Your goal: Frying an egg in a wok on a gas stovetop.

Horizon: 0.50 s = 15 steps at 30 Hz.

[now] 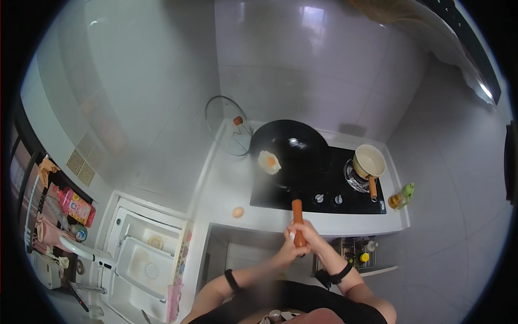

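Observation:
A black wok (299, 141) sits on the left side of the black glass hob (275, 201), its wooden handle (297, 210) pointing towards me. My right hand (310, 233) is wrapped around the handle near its end. Just below and to the left, my left hand (288, 250) also closes on the handle's end. A small white thing shows by the left fingers; I cannot tell what it is. One fried egg (269, 162) with its yolk showing lies on the wok's left slope. On the white counter left of the hob rests a whole egg (238, 212).
A glass lid (228, 129) leans at the back corner. A cream saucepan (369, 161) stands on the right burner, near a green-topped oil bottle (401, 197). Below the counter is an open pull-out rack (356, 255). The sink (141, 259) is at left. Haze blurs parts of the view.

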### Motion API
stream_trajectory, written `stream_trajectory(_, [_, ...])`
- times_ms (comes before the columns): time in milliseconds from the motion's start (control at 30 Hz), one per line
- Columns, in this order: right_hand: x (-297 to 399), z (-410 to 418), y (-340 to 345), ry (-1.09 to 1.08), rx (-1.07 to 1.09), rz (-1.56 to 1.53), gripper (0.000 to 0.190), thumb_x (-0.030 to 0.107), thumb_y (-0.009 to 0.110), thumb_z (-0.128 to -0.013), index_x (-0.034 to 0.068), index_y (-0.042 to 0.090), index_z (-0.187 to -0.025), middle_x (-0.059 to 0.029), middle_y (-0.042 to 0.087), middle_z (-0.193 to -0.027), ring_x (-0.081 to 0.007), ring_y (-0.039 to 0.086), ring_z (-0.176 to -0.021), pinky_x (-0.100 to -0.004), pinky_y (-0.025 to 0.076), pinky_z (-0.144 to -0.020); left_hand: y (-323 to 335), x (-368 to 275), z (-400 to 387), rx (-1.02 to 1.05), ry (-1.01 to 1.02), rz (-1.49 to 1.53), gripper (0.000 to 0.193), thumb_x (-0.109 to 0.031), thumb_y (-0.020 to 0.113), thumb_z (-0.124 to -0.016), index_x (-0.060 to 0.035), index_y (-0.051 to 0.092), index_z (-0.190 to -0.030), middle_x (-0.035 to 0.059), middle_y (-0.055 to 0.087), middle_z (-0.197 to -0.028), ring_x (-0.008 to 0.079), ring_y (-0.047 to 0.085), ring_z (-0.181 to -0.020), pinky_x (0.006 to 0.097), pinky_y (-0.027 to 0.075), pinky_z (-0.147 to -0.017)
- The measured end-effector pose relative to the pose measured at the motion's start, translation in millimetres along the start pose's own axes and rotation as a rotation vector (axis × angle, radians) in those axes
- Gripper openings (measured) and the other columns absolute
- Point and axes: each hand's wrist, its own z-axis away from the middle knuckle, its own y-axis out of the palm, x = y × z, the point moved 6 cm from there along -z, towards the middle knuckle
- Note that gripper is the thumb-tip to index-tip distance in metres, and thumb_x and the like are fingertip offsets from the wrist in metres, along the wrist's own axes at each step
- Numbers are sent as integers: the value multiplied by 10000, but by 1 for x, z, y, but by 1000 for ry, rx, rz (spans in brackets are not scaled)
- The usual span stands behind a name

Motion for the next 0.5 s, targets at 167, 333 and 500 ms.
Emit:
stream_trajectory(167, [24, -62, -14, -73, -61, -69, 171, 122, 529, -721, 72, 455, -576, -20, 473, -570, -98, 464, -491, -221, 354, -442, -33, -2, -67, 46, -100, 129, 778, -3, 627, -559, -99, 130, -1150, 77, 386, -939, 136, 468, -781, 241, 410, -594])
stream_trajectory(333, [13, -70, 18, -66, 19, 28, 193, 154, 529, -716, 81, 450, -555, -21, 484, -565, -116, 468, -501, -227, 365, -474, -59, 15, -62, 107, -84, 191, 705, 0, 611, -576, -98, 160, -1110, 65, 415, -885, 92, 473, -677, 204, 363, -496])
stream_trajectory(500, [-19, -24, -3, 7, 14, 14, 109, 130, 523, -703, 57, 488, -630, -16, 479, -591, -95, 460, -558, -211, 367, -527, -13, 24, -12, 95, -121, 122, 730, -22, 617, -618, -84, 113, -1143, 85, 408, -979, 121, 489, -852, 220, 421, -634])
